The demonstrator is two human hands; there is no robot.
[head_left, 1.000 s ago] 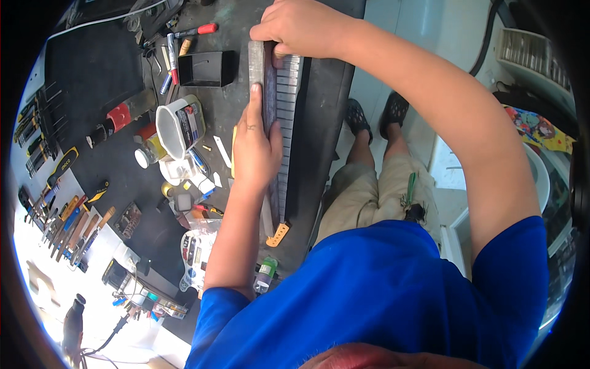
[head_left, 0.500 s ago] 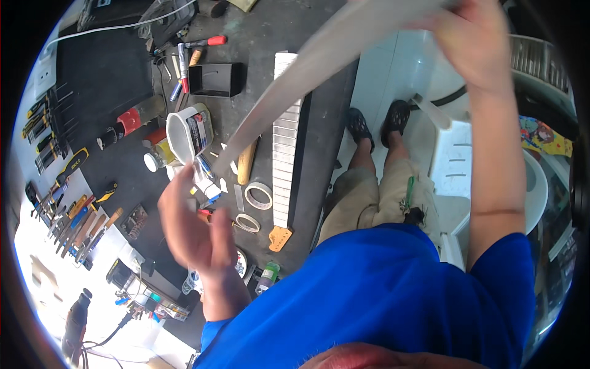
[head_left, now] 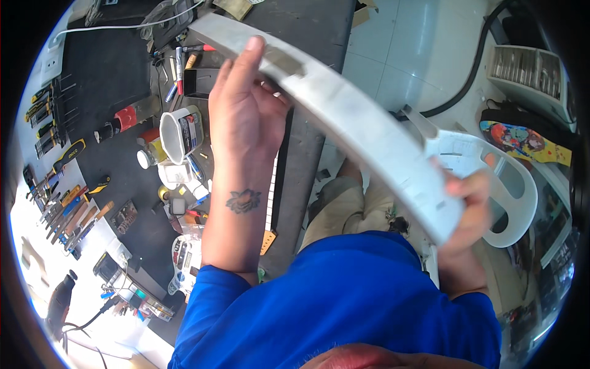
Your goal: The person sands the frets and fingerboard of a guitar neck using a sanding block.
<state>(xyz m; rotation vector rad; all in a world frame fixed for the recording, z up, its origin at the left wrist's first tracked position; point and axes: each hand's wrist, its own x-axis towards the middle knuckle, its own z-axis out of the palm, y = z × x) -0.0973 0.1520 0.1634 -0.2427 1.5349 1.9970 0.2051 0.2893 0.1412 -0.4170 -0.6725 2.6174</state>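
Observation:
A long pale grey beam (head_left: 369, 123) with a rectangular cutout near its far end lies slantwise in front of me, raised above the bench edge. My left hand (head_left: 249, 117) is closed round its far part, thumb against the side by the cutout. The near right end is gripped by my right hand (head_left: 470, 212), which is blurred by motion. Below, a guitar neck (head_left: 268, 241) lies along the bench edge. Only its headstock and a strip of its white-covered fretboard show, as my left forearm and the beam hide the rest.
On the black bench (head_left: 138, 163) stand a white tub (head_left: 174, 138), a black open box (head_left: 198, 82), markers (head_left: 179, 61) and a lidded jar (head_left: 147, 157). Files and screwdrivers (head_left: 77, 215) line the left side. A white plastic chair (head_left: 519, 209) and a crate (head_left: 522, 74) stand at the right.
The beam has come down and swung round, its far end now at the upper left. My left hand has moved up and taken hold of it; my right hand has come lower and nearer.

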